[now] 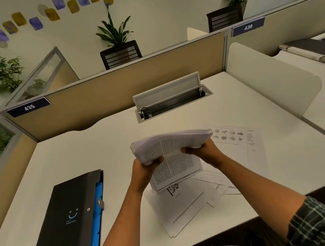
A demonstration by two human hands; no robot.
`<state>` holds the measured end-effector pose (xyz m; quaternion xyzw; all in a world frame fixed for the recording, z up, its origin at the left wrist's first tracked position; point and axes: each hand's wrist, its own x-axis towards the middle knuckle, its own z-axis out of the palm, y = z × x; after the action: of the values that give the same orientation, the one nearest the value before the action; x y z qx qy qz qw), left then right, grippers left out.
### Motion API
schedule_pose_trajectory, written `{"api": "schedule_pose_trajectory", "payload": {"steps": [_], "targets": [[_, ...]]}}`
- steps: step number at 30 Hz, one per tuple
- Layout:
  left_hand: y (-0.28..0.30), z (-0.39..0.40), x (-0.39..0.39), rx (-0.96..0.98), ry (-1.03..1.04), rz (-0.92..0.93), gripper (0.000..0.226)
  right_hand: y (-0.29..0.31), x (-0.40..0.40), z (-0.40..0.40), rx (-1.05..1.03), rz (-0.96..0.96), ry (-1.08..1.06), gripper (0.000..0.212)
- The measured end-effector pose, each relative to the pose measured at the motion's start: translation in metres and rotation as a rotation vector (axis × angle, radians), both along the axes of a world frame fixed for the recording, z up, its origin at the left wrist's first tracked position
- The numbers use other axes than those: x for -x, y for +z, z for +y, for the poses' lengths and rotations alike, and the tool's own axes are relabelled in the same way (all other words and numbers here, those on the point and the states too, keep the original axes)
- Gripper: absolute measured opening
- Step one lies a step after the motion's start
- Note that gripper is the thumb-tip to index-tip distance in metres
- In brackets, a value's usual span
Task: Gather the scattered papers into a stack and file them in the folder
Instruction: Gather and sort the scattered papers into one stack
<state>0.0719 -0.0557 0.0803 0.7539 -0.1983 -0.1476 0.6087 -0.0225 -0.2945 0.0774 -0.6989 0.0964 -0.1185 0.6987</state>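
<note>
Left hand [144,167] and right hand [202,149] both grip one paper stack [170,143] beside one black folder [68,216].

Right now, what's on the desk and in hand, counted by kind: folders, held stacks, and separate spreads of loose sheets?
Black folder: 1, closed, on the desk
Held paper stack: 1, in left hand and right hand
Spreads of loose sheets: 2, near and far right
Total: 4

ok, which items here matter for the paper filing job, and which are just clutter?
Job:
- stack of papers, held by left hand and right hand
- loose sheets on the desk
- pictured sheet
- black folder

Just there:
- open cable tray
- potted plant
- desk labels
</note>
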Motion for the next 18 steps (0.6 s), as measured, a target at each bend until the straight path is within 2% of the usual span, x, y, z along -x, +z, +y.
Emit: {"api": "schedule_pose_trajectory", "payload": {"steps": [2,4,6,9,11,13,15,18], "targets": [[0.0,0.0,-0.004,-0.024,0.108,0.037,0.015,-0.003,-0.001,-0.003,0.063,0.054,-0.049,0.033],[0.0,0.004,-0.008,-0.025,0.204,0.065,0.023,-0.011,0.002,-0.008,0.178,0.098,-0.064,0.034],[-0.003,0.011,-0.014,0.003,0.251,0.107,0.031,-0.022,0.007,-0.013,0.334,0.175,-0.06,0.046],[-0.009,0.028,-0.019,0.068,0.311,0.212,0.038,-0.045,0.021,-0.017,0.696,0.47,-0.033,0.067],[-0.019,0.038,-0.019,0.089,0.335,0.293,0.034,-0.062,0.031,-0.017,0.993,0.633,0.057,0.089],[-0.031,0.047,-0.019,0.092,0.345,0.368,0.032,-0.076,0.038,-0.015,1.228,0.674,0.139,0.102],[-0.042,0.053,-0.016,0.087,0.343,0.43,0.035,-0.084,0.042,-0.012,1.364,0.643,0.153,0.097],[-0.053,0.059,-0.012,0.085,0.336,0.484,0.035,-0.087,0.041,-0.004,1.449,0.585,0.161,0.078]]}}
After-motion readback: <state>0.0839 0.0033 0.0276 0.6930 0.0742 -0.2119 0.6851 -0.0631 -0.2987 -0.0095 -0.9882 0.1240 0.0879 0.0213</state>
